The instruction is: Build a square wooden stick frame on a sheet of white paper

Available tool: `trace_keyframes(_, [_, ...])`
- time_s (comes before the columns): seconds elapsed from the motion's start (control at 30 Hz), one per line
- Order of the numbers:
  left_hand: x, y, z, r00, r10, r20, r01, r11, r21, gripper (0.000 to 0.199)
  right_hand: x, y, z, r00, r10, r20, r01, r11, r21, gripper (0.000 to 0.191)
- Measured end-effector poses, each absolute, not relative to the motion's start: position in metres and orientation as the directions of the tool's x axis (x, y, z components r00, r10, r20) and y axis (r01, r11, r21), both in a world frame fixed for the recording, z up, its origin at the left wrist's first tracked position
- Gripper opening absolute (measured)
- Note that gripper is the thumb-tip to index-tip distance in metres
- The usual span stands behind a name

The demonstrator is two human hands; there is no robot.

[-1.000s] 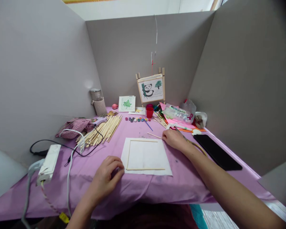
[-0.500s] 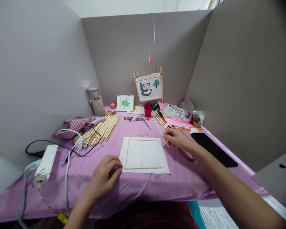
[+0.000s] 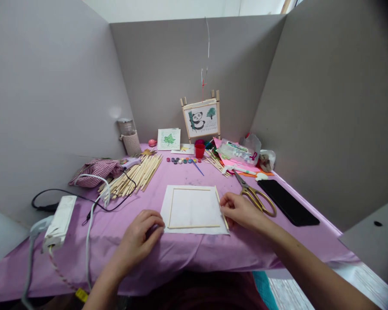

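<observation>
A white paper sheet [image 3: 194, 209] lies on the purple tablecloth [image 3: 187, 254] in front of me, with thin wooden sticks laid along its left, top and bottom edges. My right hand [image 3: 241, 211] pinches another thin wooden stick [image 3: 220, 206] and holds it along the sheet's right edge. My left hand [image 3: 139, 239] rests with curled fingers on the cloth at the sheet's lower left corner, touching the paper and holding nothing.
A pile of wooden sticks [image 3: 134, 176] lies at the left with a glue gun [image 3: 131, 162]. A power strip [image 3: 58, 221] and cables sit further left. Gold scissors [image 3: 254, 193] and a black phone [image 3: 287, 201] lie right. Paint pots [image 3: 183, 160], a red cup [image 3: 199, 150] and a panda picture frame [image 3: 201, 118] stand behind.
My right hand picked up a stick from beside the scissors and brought it down and left to the sheet's right edge. The left hand stayed put.
</observation>
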State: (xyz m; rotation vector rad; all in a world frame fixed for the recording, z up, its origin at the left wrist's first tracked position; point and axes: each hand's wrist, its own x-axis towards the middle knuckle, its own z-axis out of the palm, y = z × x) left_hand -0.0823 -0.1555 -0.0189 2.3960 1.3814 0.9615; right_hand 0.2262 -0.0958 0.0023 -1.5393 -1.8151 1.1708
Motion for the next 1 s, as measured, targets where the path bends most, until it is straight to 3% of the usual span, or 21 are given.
trace_keyframes(0.57, [-0.072, -0.151, -0.020, 0.273, 0.843, 0.464, 0.690, -0.508, 0.516, 0.012, 0.220, -0.093, -0.008, -0.207, 0.975, 0.076, 0.759, 0.209, -0.616, 0.006])
trace_keyframes(0.77, [-0.070, -0.147, -0.021, 0.280, 0.834, 0.475, 0.694, -0.518, 0.500, 0.014, 0.220, -0.095, -0.010, -0.226, 0.969, 0.096, 0.762, 0.237, -0.602, 0.006])
trace_keyframes(1.0, [-0.068, -0.129, 0.013, 0.247, 0.835, 0.492, 0.736, -0.492, 0.465, 0.012, 0.220, -0.094, -0.009, -0.229, 0.969, 0.093, 0.766, 0.238, -0.598, 0.007])
